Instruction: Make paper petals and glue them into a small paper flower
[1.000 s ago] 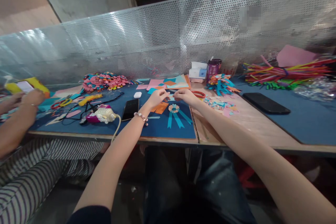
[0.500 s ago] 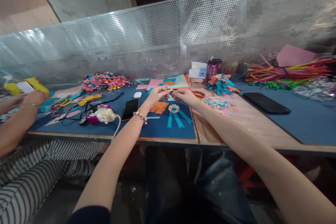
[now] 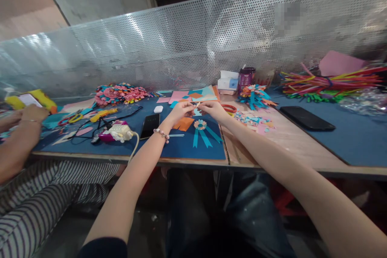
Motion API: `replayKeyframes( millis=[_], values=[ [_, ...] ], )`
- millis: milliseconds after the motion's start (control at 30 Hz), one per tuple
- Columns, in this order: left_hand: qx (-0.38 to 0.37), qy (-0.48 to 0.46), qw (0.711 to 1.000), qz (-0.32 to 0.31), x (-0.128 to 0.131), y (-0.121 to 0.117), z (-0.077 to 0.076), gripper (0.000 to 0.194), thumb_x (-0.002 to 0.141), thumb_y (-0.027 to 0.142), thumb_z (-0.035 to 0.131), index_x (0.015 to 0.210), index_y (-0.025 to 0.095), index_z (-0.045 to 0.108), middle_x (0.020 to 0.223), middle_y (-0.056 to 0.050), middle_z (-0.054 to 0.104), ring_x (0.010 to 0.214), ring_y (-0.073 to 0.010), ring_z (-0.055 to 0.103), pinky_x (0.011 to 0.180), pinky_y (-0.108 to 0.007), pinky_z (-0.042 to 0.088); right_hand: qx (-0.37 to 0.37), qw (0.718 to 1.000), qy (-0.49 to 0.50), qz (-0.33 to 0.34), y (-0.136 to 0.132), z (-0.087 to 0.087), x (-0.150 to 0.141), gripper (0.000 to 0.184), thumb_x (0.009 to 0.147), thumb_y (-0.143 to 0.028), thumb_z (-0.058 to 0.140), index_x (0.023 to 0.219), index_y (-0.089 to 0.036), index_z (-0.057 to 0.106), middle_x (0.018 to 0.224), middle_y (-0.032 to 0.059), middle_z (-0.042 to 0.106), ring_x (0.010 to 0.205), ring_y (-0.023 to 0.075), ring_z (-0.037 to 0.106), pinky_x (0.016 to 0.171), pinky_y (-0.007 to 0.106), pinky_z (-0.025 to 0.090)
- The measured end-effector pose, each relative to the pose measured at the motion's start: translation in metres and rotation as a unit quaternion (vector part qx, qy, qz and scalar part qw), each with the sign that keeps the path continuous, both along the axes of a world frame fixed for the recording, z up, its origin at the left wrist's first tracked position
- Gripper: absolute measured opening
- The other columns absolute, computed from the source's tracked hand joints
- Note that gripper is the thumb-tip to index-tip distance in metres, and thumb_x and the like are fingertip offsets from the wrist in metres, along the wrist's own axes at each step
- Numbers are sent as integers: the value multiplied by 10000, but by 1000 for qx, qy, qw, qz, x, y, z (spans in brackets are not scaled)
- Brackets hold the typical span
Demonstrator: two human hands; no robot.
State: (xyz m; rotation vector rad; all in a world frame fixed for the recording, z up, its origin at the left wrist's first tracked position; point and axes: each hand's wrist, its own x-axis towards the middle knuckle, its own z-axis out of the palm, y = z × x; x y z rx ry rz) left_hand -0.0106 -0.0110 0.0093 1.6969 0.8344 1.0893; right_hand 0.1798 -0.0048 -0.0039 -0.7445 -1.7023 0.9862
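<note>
My left hand (image 3: 184,111) and my right hand (image 3: 212,110) meet over the blue mat, fingertips pinched on a small pale strip of paper (image 3: 198,105) between them. The strip is tiny here, and the fingers cover part of it. Just below the hands lies a paper rosette (image 3: 200,125) with a peach pleated edge and blue ribbon tails (image 3: 203,138). Orange paper pieces (image 3: 183,123) rest under my left hand. Thin pale strips (image 3: 176,135) lie beside the rosette, and a light blue paper piece (image 3: 197,112) is partly hidden behind the fingers.
A black phone (image 3: 150,125) and a white earbud case (image 3: 158,109) sit left of my hands. Paper scraps (image 3: 255,120), red-handled scissors (image 3: 229,108) and a purple cup (image 3: 246,78) are on the right. At far left, a co-worker's hand (image 3: 33,113) works near a yellow packet (image 3: 38,96).
My two hands have drawn slightly closer together, and the pale strip between them has shifted a little. The co-worker's hands at left have moved slightly left.
</note>
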Motion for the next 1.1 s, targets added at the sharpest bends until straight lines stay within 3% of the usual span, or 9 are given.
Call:
replayKeyframes(
  millis=[367,533,633,833,1100],
  values=[
    [41,59,997,20,0,1,-2,238,793,389,615,846,157,613,751,-38,625,698,-140,599,667,-280,479,-66,997,27,5,-3,3,-2,225,706,-353,655,754,-135,684,715,48,661,659,129,584,632,248,479],
    [233,99,962,106,9,-10,5,171,789,326,635,882,185,663,956,-63,662,865,-165,606,782,-301,479,-35,998,20,-48,-6,4,-6,156,690,-288,617,639,-140,617,606,28,605,577,116,530,565,235,441],
    [301,138,936,123,15,-17,8,159,818,312,613,900,211,703,990,-66,670,959,-187,591,878,-335,457,-19,997,16,-69,-6,5,-7,154,675,-271,599,576,-158,563,549,13,568,550,114,503,543,233,422],
    [313,151,930,121,17,-14,6,175,824,282,618,958,237,722,1030,-63,687,1013,-197,592,947,-364,434,18,998,-11,-55,-7,8,-2,159,689,-292,560,643,-150,617,595,6,571,566,115,498,568,244,404],
    [271,125,943,148,11,-6,4,198,810,280,624,968,208,720,1020,-73,708,966,-203,631,882,-351,481,59,995,-54,-61,-7,9,1,205,716,-321,563,690,-143,663,586,-9,562,567,112,483,556,237,362]
  ],
)
